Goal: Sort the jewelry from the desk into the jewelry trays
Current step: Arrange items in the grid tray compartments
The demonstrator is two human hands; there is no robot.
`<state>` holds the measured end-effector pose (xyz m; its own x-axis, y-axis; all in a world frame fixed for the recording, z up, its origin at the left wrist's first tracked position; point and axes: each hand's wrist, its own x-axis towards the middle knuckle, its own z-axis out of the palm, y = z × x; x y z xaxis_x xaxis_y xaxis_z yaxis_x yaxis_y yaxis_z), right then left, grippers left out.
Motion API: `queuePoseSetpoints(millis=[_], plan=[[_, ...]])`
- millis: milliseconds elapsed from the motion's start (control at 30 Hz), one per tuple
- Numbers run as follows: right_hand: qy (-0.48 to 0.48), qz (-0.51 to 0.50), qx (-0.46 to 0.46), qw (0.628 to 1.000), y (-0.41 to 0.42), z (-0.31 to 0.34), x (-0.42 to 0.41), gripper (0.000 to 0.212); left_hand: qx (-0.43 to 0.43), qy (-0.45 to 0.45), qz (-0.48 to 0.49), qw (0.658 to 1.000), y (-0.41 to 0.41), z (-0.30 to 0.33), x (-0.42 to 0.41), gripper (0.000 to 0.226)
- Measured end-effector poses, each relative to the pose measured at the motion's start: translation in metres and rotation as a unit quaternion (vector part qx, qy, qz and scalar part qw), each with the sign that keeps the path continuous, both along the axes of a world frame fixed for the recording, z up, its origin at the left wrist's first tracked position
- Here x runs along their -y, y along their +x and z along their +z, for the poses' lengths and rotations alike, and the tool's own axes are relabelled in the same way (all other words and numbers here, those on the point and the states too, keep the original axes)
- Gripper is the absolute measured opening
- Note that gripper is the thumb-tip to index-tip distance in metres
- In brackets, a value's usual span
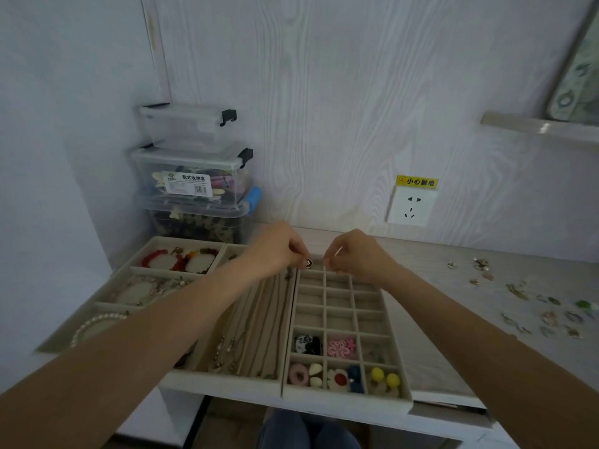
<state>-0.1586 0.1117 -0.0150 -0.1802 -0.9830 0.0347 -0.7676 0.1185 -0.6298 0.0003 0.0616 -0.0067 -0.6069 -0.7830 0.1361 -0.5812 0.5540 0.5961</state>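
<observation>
Risk, judged: grid tray (pixel 385 322) has small cells; a slip at its far edge drops the stud (pixel 309 263) onto the counter (pixel 453 286) or the necklace tray (pixel 259 319). Left hand (pixel 278 247) pinches the stud, fingers nearly closed. Right hand (pixel 353 254) curled, pinching something too small to identify. Loose jewelry (pixel 547 315) lies well right.

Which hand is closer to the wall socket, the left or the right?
The right hand. It is over the far end of the grid tray, just below-left of the wall socket; the left hand is farther left.
</observation>
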Motion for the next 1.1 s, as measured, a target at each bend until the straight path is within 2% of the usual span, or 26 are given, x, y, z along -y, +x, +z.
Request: queuePoseSetpoints(millis=[133,367,633,800,1100], plan=[[0.011,0.023,-0.086,0.996,-0.008,-0.006,0.003,0.014,0.044,0.007,0.01,0.999,-0.009,-0.004,0.005,0.013],[0.031,0.034,-0.142,0.989,-0.013,-0.011,0.012,0.015,0.097,0.014,0.055,0.994,-0.02,-0.006,0.011,0.012],[0.04,0.025,-0.151,0.987,-0.013,-0.011,0.015,0.017,0.193,-0.058,0.121,0.972,-0.036,-0.01,0.007,0.026],[0.05,0.02,-0.157,0.986,-0.012,-0.01,0.014,0.023,0.232,-0.095,0.123,0.96,-0.044,-0.01,0.002,0.022],[0.053,0.02,-0.161,0.985,-0.01,-0.009,0.012,0.022,0.236,-0.129,0.128,0.955,-0.05,-0.012,-0.003,0.014]])
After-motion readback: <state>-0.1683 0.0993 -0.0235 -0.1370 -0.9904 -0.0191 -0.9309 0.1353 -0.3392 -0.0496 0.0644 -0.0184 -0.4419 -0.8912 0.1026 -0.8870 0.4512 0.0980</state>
